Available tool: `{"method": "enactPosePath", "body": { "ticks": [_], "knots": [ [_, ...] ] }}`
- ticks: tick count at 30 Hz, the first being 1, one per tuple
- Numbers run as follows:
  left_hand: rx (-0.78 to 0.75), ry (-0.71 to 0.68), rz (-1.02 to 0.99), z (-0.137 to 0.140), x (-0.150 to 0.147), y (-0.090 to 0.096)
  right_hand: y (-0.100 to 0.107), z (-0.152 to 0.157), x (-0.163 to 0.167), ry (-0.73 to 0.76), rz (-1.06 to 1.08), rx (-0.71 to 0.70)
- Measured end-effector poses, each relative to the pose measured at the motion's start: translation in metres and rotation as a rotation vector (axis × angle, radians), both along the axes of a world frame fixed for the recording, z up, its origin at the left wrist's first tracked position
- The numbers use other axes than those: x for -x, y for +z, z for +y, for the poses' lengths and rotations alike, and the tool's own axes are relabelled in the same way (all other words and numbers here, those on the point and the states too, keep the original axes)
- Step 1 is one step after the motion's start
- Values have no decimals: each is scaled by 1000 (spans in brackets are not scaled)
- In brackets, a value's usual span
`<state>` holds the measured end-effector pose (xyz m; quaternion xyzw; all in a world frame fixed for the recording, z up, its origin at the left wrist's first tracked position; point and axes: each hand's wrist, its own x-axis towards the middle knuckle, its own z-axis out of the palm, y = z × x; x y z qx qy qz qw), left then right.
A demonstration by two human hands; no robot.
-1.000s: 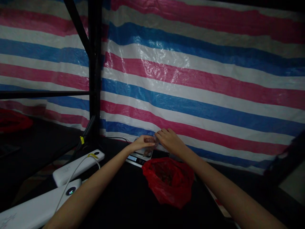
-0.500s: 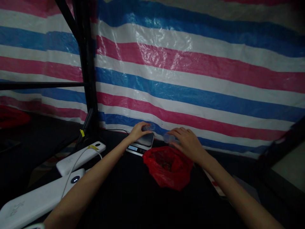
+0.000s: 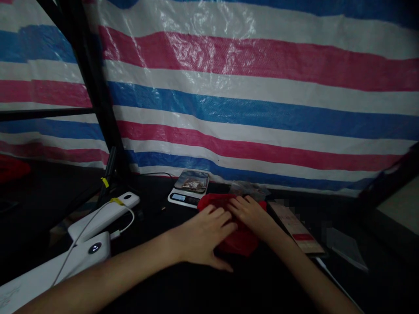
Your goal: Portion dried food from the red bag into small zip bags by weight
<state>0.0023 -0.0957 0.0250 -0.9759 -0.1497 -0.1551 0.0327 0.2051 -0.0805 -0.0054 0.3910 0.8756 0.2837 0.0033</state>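
A red plastic bag (image 3: 240, 243) lies on the black tabletop, partly covered by both hands. My left hand (image 3: 204, 237) is over its left side, thumb stretched out and fingers apart, with nothing visible in it. My right hand (image 3: 253, 216) rests on the bag's right side, fingers stretched over the opening; its thumb is hidden. The bag's contents are covered from view. Behind to the left stands a small digital scale (image 3: 178, 197) with a lit display. On its plate sits a small clear packet (image 3: 194, 183) with something brown inside.
Clear plastic bags (image 3: 248, 188) lie behind the red bag. Two white power banks (image 3: 103, 213) and a white cable are at left. A flat beige box (image 3: 294, 229) and a clear flat piece (image 3: 347, 248) lie at right. A black frame post (image 3: 88, 83) stands before the striped sheet.
My left hand has left the scale and come down to the red bag; a packet now lies on the scale. My right hand has let go of a translucent thing and moved onto the bag.
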Motion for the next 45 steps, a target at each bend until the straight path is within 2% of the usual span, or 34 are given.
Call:
{"method": "enactPosePath", "body": {
  "ticks": [4, 6, 8, 13, 17, 21, 24, 27, 31, 34, 36, 38, 41, 45],
  "knots": [
    [-242, 56, 126, -8, -6, -42, 4, -8, 2, 37, 92, 114],
    [-324, 33, 128, -2, -6, -52, 6, -11, 2, 38, 186, 206],
    [-377, -4, 108, 4, -6, -51, 6, -14, 0, 38, 304, 303],
    [-418, -32, 66, 8, -5, -33, -3, -10, -10, 13, 603, 541],
    [-281, -34, 89, -2, -2, -22, -16, -1, -19, -9, 839, 719],
    [54, -114, 71, -13, 9, -2, -19, 3, -25, -34, 1068, 885],
    [258, -130, -15, 0, 20, 15, -11, 3, -26, -18, 1146, 941],
    [273, 45, -182, 43, 32, 14, -2, 5, -25, -30, 1201, 879],
    [202, 263, -241, 115, 40, -18, 8, 19, -21, -38, 1255, 757],
    [253, 334, -161, 145, 34, -42, 14, 40, -14, 27, 1282, 754],
    [299, 345, -132, 152, 26, -51, 17, 56, -10, 39, 1278, 695],
    [355, 331, -194, 153, 20, -55, 20, 69, -5, 20, 1211, 592],
    [500, 280, -439, 149, 17, -52, 29, 79, 4, -17, 989, 429],
    [779, 155, -718, 142, 16, -42, 50, 77, 24, -16, 677, 168]
  ]
}}
